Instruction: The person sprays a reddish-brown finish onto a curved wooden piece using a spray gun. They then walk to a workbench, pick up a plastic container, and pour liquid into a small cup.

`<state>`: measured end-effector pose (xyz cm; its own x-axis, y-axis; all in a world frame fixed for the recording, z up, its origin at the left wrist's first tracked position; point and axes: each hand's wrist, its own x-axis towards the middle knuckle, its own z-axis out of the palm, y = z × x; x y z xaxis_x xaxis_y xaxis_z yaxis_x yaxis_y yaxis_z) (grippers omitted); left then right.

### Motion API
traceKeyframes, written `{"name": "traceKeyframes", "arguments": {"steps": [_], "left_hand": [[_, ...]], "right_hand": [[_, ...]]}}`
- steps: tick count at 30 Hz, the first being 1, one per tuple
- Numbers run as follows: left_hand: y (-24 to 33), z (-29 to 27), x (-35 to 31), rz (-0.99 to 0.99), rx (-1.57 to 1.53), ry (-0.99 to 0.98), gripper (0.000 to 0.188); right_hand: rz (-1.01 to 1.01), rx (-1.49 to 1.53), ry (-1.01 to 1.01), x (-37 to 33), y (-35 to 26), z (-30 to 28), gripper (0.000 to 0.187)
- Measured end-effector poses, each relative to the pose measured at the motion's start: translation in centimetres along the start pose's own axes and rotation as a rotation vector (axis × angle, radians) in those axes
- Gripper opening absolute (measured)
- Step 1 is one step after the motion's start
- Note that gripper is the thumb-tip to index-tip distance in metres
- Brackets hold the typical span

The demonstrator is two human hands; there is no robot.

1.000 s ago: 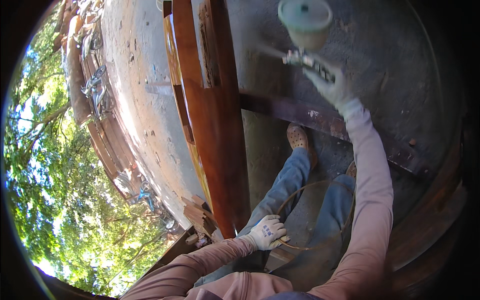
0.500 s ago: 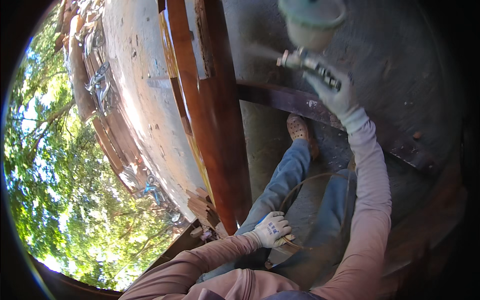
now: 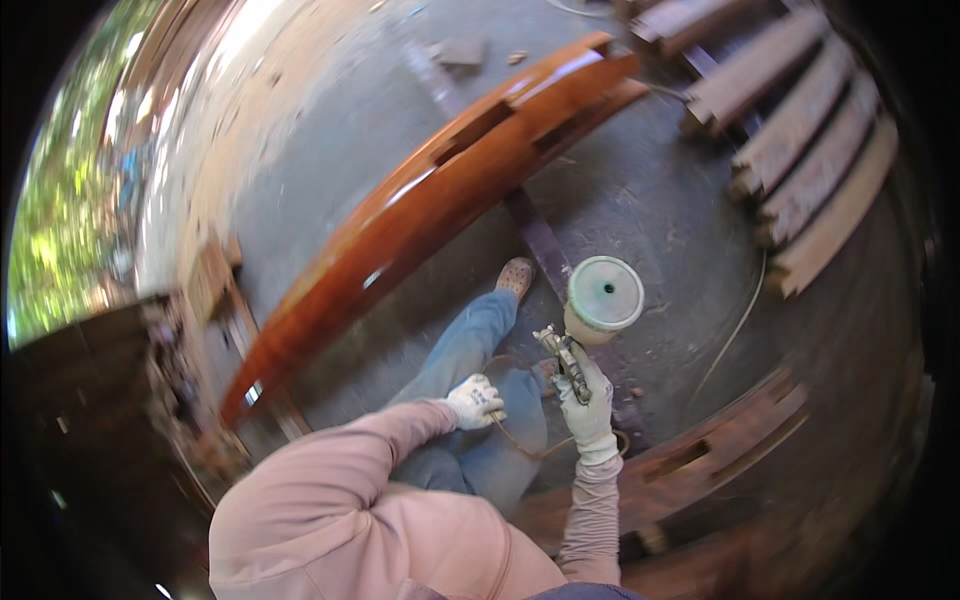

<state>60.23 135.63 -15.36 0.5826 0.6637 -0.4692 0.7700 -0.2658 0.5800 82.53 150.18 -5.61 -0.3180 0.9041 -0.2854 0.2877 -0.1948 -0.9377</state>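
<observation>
My right hand point(image 3: 588, 408), in a white glove, is wrapped round a metal spray gun point(image 3: 566, 368). On top of the gun sits a pale cup with a round greenish lid point(image 3: 606, 290). Also gloved, my left hand point(image 3: 474, 402) is closed on a thin brownish hose point(image 3: 528, 452) that loops across toward the gun hand. Ahead and to the left lies a long, glossy reddish-brown timber point(image 3: 415, 220) with slots cut near its far end. The gun is apart from this timber, and no spray mist shows from its nozzle.
Several rough, unglossed timbers point(image 3: 765, 75) lie side by side at the far right. A slotted dark timber point(image 3: 690, 460) is near my right arm. A narrow bar point(image 3: 538, 232) runs beneath the glossy timber. A pale cord point(image 3: 738, 335) trails over the floor; my shoe point(image 3: 516, 277) stands near the bar.
My view has swung round, bringing the timbers at the right into sight. The spray gun has come closer to my body, and the mist from its nozzle is gone. My left hand still grips the hose.
</observation>
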Motion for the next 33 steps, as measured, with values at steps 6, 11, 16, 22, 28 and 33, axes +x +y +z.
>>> {"name": "traceKeyframes", "arguments": {"steps": [6, 11, 16, 22, 28, 33], "left_hand": [[7.1, 2.6, -4.4, -0.112, -0.214, 0.291, 0.025], [8.2, 3.6, -6.6, -0.144, -0.198, 0.378, 0.022], [6.6, 3.4, -7.7, -0.364, -0.396, 0.545, 0.017], [1.3, 1.4, -12.0, -0.542, -0.51, 0.42, 0.016], [-1.2, -4.2, -18.8, -0.546, -1.649, 1.031, 0.039], [1.9, -6.7, -23.3, 0.629, -2.557, 2.049, 0.054]], "right_hand": [[-0.12, 0.011, -0.203, 0.4, -7.3, 1.9, 0.045], [-0.261, -0.115, -0.19, 5.7, -11.6, 6.4, 0.045], [-0.46, -0.342, -0.218, 8.8, -13.9, 15.2, 0.042], [-0.133, 0.038, -0.776, 6.4, -17.7, 27.7, 0.039], [-0.291, 0.042, -1.292, 1.7, -22.8, 36.1, 0.045], [-0.711, -0.246, -1.457, -0.3, -23.4, 37.7, 0.042]]}}
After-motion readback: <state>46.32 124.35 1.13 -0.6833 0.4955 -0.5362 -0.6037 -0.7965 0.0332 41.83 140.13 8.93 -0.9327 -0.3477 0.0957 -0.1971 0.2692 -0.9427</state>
